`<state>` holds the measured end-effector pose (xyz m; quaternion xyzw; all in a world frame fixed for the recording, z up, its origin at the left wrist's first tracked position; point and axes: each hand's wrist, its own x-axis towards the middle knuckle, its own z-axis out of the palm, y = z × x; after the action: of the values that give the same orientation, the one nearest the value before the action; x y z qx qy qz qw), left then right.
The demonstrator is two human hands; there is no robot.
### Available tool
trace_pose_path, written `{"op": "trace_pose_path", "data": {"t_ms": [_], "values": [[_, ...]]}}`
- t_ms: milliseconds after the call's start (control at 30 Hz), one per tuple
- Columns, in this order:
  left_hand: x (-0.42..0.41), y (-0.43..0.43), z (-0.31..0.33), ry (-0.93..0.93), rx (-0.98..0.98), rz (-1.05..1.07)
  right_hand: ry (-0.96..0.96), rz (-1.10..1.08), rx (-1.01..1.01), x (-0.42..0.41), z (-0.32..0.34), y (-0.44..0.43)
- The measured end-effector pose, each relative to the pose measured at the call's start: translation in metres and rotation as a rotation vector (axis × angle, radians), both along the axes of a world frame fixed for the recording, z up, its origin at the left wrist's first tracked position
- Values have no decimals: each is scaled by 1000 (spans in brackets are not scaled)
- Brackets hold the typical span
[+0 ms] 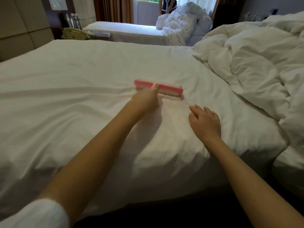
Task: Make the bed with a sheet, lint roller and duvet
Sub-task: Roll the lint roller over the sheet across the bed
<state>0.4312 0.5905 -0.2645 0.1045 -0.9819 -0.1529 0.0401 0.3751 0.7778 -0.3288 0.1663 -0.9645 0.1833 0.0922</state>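
Observation:
A white sheet covers the bed in front of me, with soft creases across its middle. My left hand grips the handle of a pink lint roller, whose wide head lies across the sheet near the bed's centre. My right hand rests flat on the sheet just to the right of it, fingers spread and relaxed. A crumpled white duvet is heaped over the right end of the bed.
A second bed stands behind, with a pile of white bedding and a person by the window. A nightstand with a phone and bottles sits at the far left. The padded headboard wall is on the left.

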Motion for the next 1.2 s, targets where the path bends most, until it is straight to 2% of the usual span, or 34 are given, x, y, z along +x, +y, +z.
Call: {"op": "trace_pose_path", "data": {"t_ms": [67, 133, 300, 400, 467, 533, 633, 733, 833, 1033, 1100, 1200], "values": [[-21, 0, -3, 16, 67, -1, -13, 6, 2, 1, 0, 0], [-21, 8, 7, 42, 46, 18, -29, 20, 7, 1, 2, 1], [54, 31, 18, 134, -123, 44, 64, -36, 71, -21, 20, 27], [83, 45, -1, 62, -162, -36, -27, -84, 198, -38, 17, 62], [66, 48, -3, 46, -166, -38, -94, -76, 167, -40, 7, 75], [27, 49, -6, 81, -133, -22, -80, -73, 135, -41, 1, 77], [-45, 50, -11, 95, 11, -47, -52, -75, 126, -44, -1, 76], [-83, 54, -17, 93, 107, -53, -43, -71, 96, -45, -4, 78], [-71, 57, -6, 86, 57, -80, -19, -63, 90, -47, -6, 78], [52, 61, 10, -61, -147, -152, -9, -81, 114, -47, -8, 77], [43, 60, 17, -63, -163, -152, -10, -88, 110, -47, -7, 76], [-19, 53, 16, -26, -128, -141, -21, -79, 92, -45, -7, 76]]}}
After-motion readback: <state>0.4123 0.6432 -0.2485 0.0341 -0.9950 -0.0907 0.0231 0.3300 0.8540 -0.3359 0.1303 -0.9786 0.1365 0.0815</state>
